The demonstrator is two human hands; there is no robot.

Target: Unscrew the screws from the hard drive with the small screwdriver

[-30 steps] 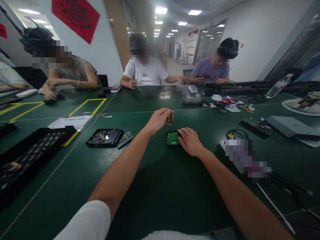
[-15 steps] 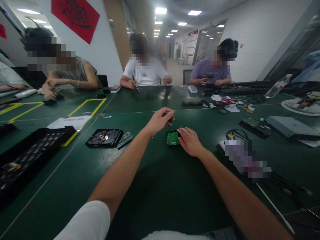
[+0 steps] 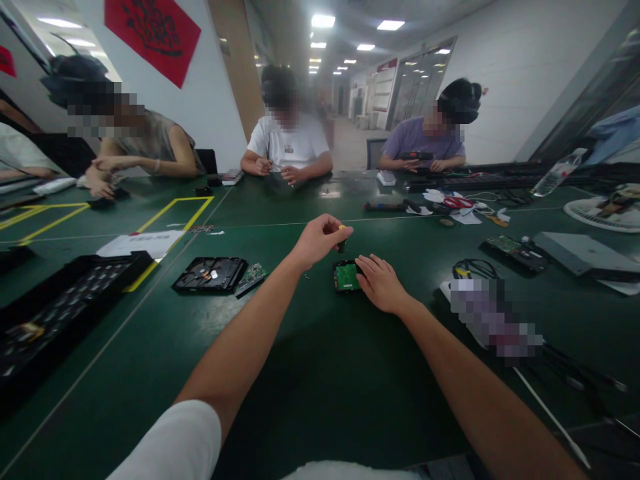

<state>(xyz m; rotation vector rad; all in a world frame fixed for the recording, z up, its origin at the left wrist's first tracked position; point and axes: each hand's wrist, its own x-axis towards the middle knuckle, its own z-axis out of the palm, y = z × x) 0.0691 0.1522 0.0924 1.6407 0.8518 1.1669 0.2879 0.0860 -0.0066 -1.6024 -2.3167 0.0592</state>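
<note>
A small hard drive [image 3: 345, 275] with a green circuit board facing up lies on the green table [image 3: 320, 373] in front of me. My right hand [image 3: 381, 283] rests on its right edge, fingers curled over it. My left hand [image 3: 320, 239] hovers just above and left of the drive, fingers pinched round a small screwdriver with a yellow and black handle [image 3: 341, 233], its tip pointing down toward the drive.
An opened black drive case [image 3: 210, 274] and a loose green board [image 3: 253, 273] lie to the left, with a black tray [image 3: 55, 300] further left. Cables [image 3: 473, 269], another board and a grey box [image 3: 580, 252] sit on the right. Three people work across the table.
My left hand has turned the screwdriver slightly in its fingers and shifted a little right. The person opposite in white has lowered both hands to the table.
</note>
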